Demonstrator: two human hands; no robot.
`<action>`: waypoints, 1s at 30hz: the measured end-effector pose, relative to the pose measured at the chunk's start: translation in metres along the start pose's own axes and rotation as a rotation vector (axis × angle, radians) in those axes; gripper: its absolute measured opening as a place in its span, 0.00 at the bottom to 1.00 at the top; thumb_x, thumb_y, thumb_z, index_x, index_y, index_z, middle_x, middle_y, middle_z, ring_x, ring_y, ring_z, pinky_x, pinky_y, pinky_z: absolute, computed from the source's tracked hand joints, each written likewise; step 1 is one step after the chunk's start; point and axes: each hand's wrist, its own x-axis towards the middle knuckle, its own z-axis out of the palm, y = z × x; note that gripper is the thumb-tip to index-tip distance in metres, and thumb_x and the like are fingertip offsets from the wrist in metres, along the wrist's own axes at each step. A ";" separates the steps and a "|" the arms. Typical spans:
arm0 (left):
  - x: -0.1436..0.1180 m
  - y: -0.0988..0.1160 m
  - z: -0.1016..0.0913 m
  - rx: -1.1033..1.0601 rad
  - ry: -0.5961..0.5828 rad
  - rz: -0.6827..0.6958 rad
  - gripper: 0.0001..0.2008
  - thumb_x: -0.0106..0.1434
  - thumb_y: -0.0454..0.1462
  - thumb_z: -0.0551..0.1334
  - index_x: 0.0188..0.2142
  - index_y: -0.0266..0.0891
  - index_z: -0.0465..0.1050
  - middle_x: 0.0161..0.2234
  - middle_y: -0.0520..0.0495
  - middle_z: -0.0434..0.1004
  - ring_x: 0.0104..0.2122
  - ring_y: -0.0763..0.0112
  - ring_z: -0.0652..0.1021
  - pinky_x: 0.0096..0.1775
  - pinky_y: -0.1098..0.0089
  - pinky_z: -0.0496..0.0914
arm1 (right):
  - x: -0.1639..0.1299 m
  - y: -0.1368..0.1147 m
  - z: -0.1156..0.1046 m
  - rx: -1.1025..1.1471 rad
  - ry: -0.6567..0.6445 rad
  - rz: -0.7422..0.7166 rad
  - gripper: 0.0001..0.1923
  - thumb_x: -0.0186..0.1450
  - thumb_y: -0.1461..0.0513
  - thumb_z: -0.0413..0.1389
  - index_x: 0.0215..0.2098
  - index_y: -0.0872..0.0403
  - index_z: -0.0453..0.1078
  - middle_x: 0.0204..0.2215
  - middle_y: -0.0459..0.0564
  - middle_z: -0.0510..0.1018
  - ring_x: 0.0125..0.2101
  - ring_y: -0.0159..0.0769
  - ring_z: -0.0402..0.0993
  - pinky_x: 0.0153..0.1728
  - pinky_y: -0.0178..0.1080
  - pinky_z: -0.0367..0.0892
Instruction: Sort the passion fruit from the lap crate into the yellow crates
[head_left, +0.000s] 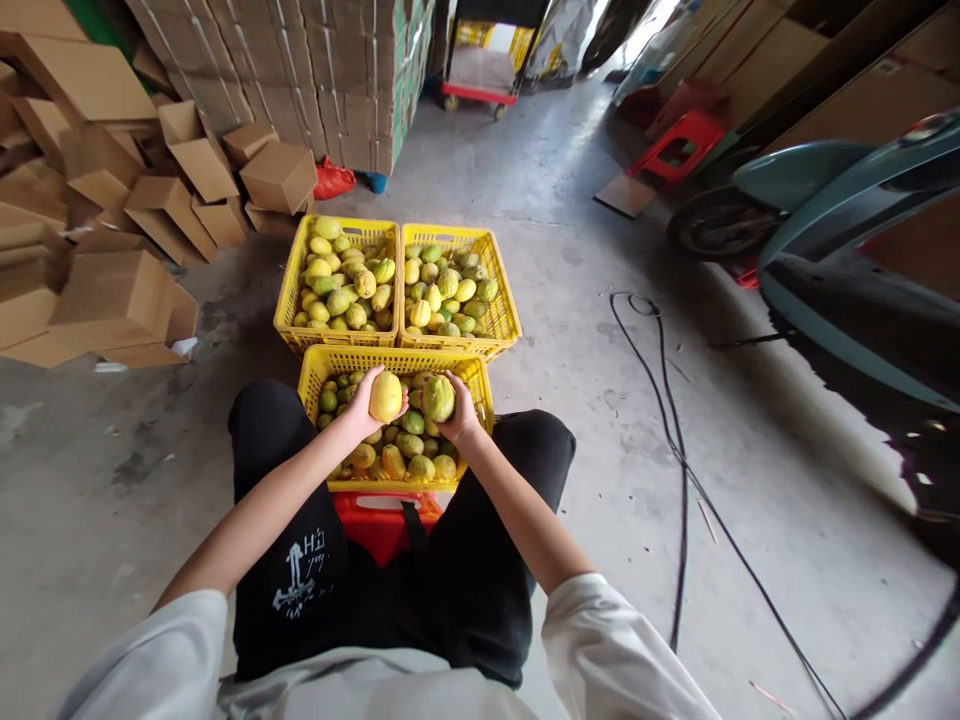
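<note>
My left hand (366, 407) is wrapped around a smooth yellow papaya (386, 397). A greener, blotchy papaya (439, 398) sits in the grip of my right hand (460, 412). Both fruits are held side by side, a small gap apart, above the near yellow crate (480, 372). Inside that crate lie several green and orange-yellow papayas (393, 462), partly hidden by my hands. Behind it stand two more yellow crates, a left one (291, 285) with mostly yellow papayas (365, 284) and a right one (504, 290) with yellow-green papayas (448, 284).
Cardboard boxes (112, 300) are heaped at the left, beside a tall strapped carton stack (337, 80). A black cable (679, 455) lies on the floor at right, near a parked scooter (810, 175). A red stool (679, 150) and a trolley (484, 70) stand farther back.
</note>
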 end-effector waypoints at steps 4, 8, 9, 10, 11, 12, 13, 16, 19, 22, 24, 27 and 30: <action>0.003 -0.001 -0.001 -0.018 0.044 0.046 0.11 0.64 0.45 0.62 0.34 0.39 0.68 0.26 0.48 0.73 0.25 0.68 0.77 0.28 0.68 0.76 | 0.001 0.001 -0.002 0.018 0.009 -0.018 0.19 0.54 0.46 0.63 0.36 0.46 0.66 0.30 0.47 0.76 0.37 0.46 0.78 0.32 0.44 0.75; 0.002 -0.001 0.002 -0.044 0.022 -0.012 0.13 0.67 0.44 0.57 0.37 0.37 0.71 0.27 0.44 0.75 0.25 0.65 0.78 0.25 0.68 0.74 | 0.002 0.002 -0.004 0.015 -0.046 0.010 0.21 0.54 0.43 0.62 0.36 0.47 0.66 0.30 0.50 0.75 0.38 0.49 0.77 0.31 0.47 0.77; 0.001 -0.001 0.002 -0.052 0.023 -0.024 0.14 0.68 0.44 0.55 0.38 0.36 0.72 0.26 0.43 0.75 0.25 0.65 0.78 0.25 0.68 0.74 | 0.003 0.002 -0.004 0.016 -0.051 0.021 0.22 0.54 0.43 0.62 0.35 0.47 0.66 0.29 0.50 0.75 0.38 0.49 0.77 0.31 0.48 0.77; 0.001 -0.002 0.003 -0.055 0.028 -0.030 0.14 0.69 0.44 0.54 0.40 0.36 0.72 0.26 0.43 0.76 0.25 0.64 0.77 0.25 0.67 0.74 | 0.004 0.002 -0.004 0.018 -0.052 0.030 0.22 0.54 0.42 0.62 0.35 0.47 0.66 0.29 0.51 0.74 0.39 0.50 0.77 0.32 0.48 0.77; 0.001 -0.002 0.004 -0.053 0.033 -0.034 0.15 0.69 0.44 0.53 0.41 0.35 0.73 0.25 0.43 0.76 0.24 0.64 0.78 0.25 0.67 0.74 | 0.004 0.002 -0.004 0.019 -0.050 0.038 0.22 0.54 0.42 0.62 0.35 0.47 0.66 0.30 0.51 0.74 0.39 0.50 0.77 0.32 0.49 0.78; 0.000 -0.002 0.004 -0.046 0.038 -0.035 0.17 0.69 0.44 0.52 0.42 0.35 0.73 0.25 0.43 0.76 0.24 0.64 0.78 0.25 0.67 0.74 | 0.005 0.003 -0.004 0.020 -0.047 0.042 0.21 0.54 0.43 0.62 0.34 0.47 0.65 0.30 0.51 0.74 0.39 0.49 0.77 0.32 0.49 0.78; 0.000 -0.002 0.005 -0.035 0.039 -0.036 0.18 0.69 0.44 0.51 0.43 0.35 0.74 0.25 0.43 0.76 0.24 0.63 0.78 0.25 0.67 0.74 | 0.005 0.003 -0.004 0.022 -0.043 0.046 0.21 0.55 0.43 0.62 0.34 0.47 0.65 0.30 0.51 0.74 0.39 0.49 0.77 0.33 0.49 0.78; -0.002 -0.001 0.005 0.005 0.023 -0.033 0.19 0.70 0.44 0.51 0.43 0.33 0.74 0.26 0.41 0.77 0.25 0.63 0.79 0.26 0.66 0.75 | 0.005 0.002 -0.002 0.024 -0.044 0.056 0.20 0.55 0.44 0.62 0.34 0.47 0.65 0.29 0.49 0.74 0.39 0.47 0.77 0.34 0.47 0.79; -0.004 0.000 0.006 0.035 -0.001 -0.027 0.19 0.70 0.45 0.52 0.41 0.32 0.74 0.28 0.39 0.79 0.26 0.63 0.80 0.27 0.66 0.75 | 0.003 0.002 0.000 0.033 -0.047 0.054 0.18 0.56 0.45 0.61 0.33 0.48 0.66 0.28 0.48 0.75 0.39 0.45 0.78 0.33 0.44 0.78; -0.003 -0.001 0.006 0.067 0.008 -0.010 0.16 0.69 0.46 0.57 0.39 0.33 0.73 0.29 0.41 0.78 0.25 0.64 0.80 0.29 0.66 0.76 | 0.002 0.001 0.001 0.033 -0.014 0.036 0.17 0.57 0.45 0.59 0.31 0.48 0.66 0.28 0.49 0.76 0.39 0.46 0.78 0.32 0.43 0.77; -0.001 -0.002 0.005 0.091 0.030 0.020 0.12 0.66 0.43 0.62 0.38 0.35 0.72 0.28 0.43 0.78 0.25 0.66 0.79 0.30 0.67 0.76 | 0.003 0.001 0.000 0.021 0.007 0.029 0.17 0.58 0.45 0.59 0.32 0.48 0.67 0.28 0.50 0.78 0.40 0.49 0.78 0.30 0.44 0.77; 0.003 -0.003 0.004 0.091 0.074 0.062 0.09 0.62 0.39 0.67 0.38 0.36 0.71 0.28 0.46 0.77 0.26 0.69 0.79 0.32 0.69 0.77 | 0.003 0.001 -0.002 0.029 0.023 0.047 0.16 0.58 0.46 0.58 0.33 0.48 0.67 0.28 0.51 0.78 0.39 0.50 0.78 0.29 0.45 0.76; 0.005 -0.003 0.002 0.031 0.167 0.082 0.09 0.62 0.39 0.67 0.38 0.38 0.69 0.29 0.49 0.75 0.27 0.69 0.79 0.33 0.67 0.78 | 0.004 0.001 -0.003 0.070 0.045 0.069 0.15 0.59 0.47 0.57 0.34 0.48 0.66 0.27 0.49 0.77 0.37 0.48 0.79 0.30 0.45 0.77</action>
